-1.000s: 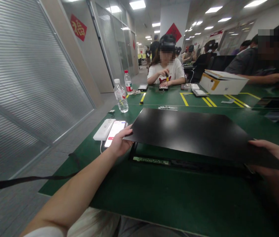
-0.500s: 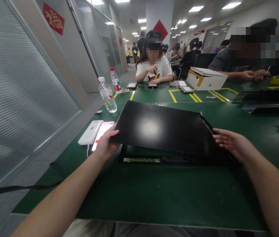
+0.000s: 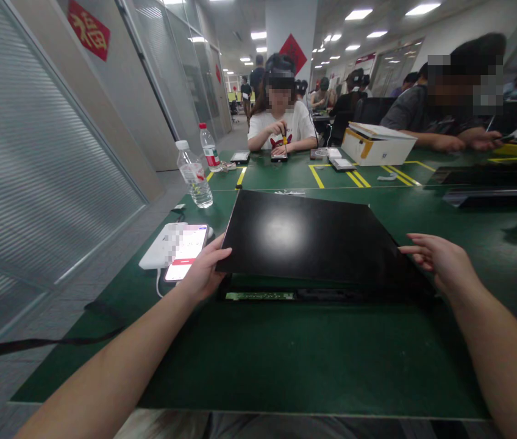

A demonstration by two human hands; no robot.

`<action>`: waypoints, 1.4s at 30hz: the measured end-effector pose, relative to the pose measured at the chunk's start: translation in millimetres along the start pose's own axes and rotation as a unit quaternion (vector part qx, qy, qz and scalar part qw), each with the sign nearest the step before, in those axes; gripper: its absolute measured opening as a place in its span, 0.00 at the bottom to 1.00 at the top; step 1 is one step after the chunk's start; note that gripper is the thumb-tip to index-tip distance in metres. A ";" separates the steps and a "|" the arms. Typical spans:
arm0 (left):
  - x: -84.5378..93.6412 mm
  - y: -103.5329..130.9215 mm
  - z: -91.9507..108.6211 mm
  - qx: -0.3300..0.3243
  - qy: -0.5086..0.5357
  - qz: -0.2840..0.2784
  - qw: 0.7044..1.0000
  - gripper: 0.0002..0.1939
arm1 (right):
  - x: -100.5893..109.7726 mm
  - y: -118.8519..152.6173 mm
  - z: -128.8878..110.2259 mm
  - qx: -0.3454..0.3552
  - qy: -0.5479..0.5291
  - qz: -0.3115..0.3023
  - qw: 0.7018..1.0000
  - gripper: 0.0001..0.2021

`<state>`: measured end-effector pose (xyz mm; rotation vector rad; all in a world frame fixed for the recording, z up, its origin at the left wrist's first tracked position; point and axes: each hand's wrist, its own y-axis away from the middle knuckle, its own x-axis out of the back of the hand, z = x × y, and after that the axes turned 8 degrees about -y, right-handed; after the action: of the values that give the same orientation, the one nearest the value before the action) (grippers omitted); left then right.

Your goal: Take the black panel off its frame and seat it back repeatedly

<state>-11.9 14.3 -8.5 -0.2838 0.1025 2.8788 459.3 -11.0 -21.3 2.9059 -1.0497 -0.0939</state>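
Black panel sits mid-view, held over a black frame on the green table, its near edge raised so that a band of tabletop shows between the two. Furthest left stands a ribbed glass wall, with a dark strap reaching in low across the table's corner. Next comes a white block, a white cable looping from its near end, and against it a phone with its screen lit. Beyond them stand two bottles — one white-capped, one red-capped. Beside the phone, the left hand grips the panel at its left edge, thumb on top and fingers underneath. Under the near edge, a green circuit strip shows along the left part of the frame's near side. Across the table a co-worker holds a yellow-handled tool over a small device; to the right of them is a white box. At the panel's right edge the right hand is loose, not closed around anything — one fingertip reaches that edge, though I cannot tell whether it touches. Furthest right, dark strips lie on the table before another seated person.
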 end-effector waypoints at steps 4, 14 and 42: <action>-0.5 -0.7 0.8 0.012 0.004 0.012 1.000 0.31 | 1.3 -2.9 5.3 0.006 0.016 -0.006 1.000 0.09; 4.3 -4.4 -4.7 0.025 0.015 0.008 1.000 0.28 | 0.0 -0.9 3.9 0.004 0.035 -0.004 0.999 0.08; 1.6 -4.2 -0.3 0.071 -0.011 0.007 0.997 0.29 | -5.6 11.8 -11.5 0.044 0.308 0.015 0.950 0.18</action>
<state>-12.4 18.7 -9.4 -0.2253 0.3045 2.8687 448.4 -16.2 -8.8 2.6753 -0.9819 0.8211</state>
